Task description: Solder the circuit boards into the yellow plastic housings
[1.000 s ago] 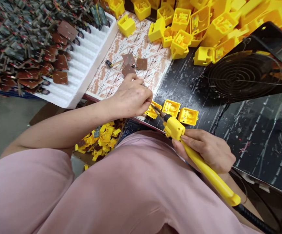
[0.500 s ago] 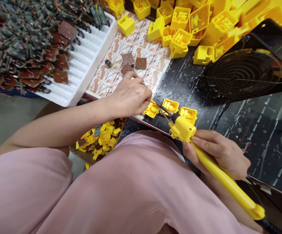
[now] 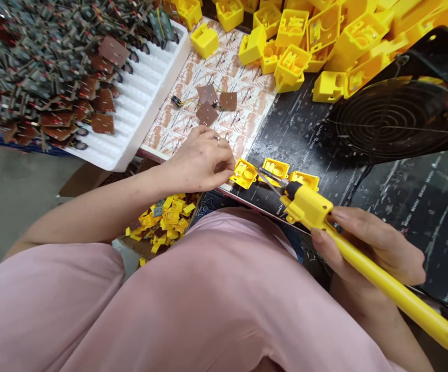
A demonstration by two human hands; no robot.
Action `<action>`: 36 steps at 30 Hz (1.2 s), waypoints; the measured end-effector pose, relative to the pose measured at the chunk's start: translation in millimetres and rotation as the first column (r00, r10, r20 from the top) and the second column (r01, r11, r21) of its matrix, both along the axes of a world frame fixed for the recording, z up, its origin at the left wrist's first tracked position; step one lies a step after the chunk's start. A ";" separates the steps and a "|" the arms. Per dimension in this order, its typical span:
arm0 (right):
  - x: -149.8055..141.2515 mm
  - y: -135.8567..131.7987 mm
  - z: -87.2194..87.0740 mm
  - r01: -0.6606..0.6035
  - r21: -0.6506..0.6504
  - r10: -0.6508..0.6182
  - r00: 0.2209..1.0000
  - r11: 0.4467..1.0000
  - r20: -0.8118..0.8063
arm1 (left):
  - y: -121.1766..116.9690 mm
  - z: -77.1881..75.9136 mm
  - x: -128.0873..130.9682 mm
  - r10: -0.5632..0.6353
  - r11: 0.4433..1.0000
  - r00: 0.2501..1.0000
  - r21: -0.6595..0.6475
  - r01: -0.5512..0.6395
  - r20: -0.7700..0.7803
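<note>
My left hand (image 3: 198, 160) rests at the table's near edge, fingers curled against the leftmost of three small yellow plastic housings (image 3: 244, 173). What the fingers pinch, if anything, is hidden. My right hand (image 3: 371, 245) grips a yellow soldering iron (image 3: 363, 263); its metal tip (image 3: 268, 175) lies over the middle housing (image 3: 274, 168). The third housing (image 3: 305, 179) sits just right of it, partly behind the iron's head. Three brown circuit boards (image 3: 208, 111) lie on the patterned paper beyond my left hand.
A white foam tray (image 3: 139, 103) heaped with wired circuit boards stands at the left. A pile of yellow housings (image 3: 324, 36) fills the back. A black fan (image 3: 394, 116) sits at the right on the black mat (image 3: 421, 196). Finished yellow parts (image 3: 165, 219) lie in a box below the table edge.
My right hand has drawn the soldering iron back to the right, its tip going from the leftmost housing to the middle one. My left hand stays at the leftmost housing.
</note>
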State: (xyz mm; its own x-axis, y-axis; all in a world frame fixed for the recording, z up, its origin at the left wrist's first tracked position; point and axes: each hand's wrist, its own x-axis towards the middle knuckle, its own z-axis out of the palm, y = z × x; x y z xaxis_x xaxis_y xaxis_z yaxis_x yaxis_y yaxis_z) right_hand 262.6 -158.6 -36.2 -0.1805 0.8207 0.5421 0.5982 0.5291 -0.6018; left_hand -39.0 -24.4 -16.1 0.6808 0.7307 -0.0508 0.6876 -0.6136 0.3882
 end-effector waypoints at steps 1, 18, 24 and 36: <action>-0.6 2.1 2.2 -0.054 0.025 0.054 0.999 0.998 -0.006 | -1.6 -0.2 -0.3 -0.005 1.000 1.000 0.009 0.005 -0.009; -19.0 20.4 34.5 -0.304 0.057 0.285 0.934 0.951 0.213 | -2.6 -0.2 12.5 -0.041 0.986 0.988 0.153 0.064 -0.146; -4.1 9.4 31.3 -0.155 -0.033 0.159 0.969 0.987 0.187 | -1.0 3.5 17.2 -0.064 0.981 0.980 0.168 0.097 -0.189; -22.1 26.1 32.5 -0.295 0.104 0.272 0.944 0.950 0.188 | -0.4 9.1 18.4 -0.080 0.980 0.959 0.156 0.126 -0.272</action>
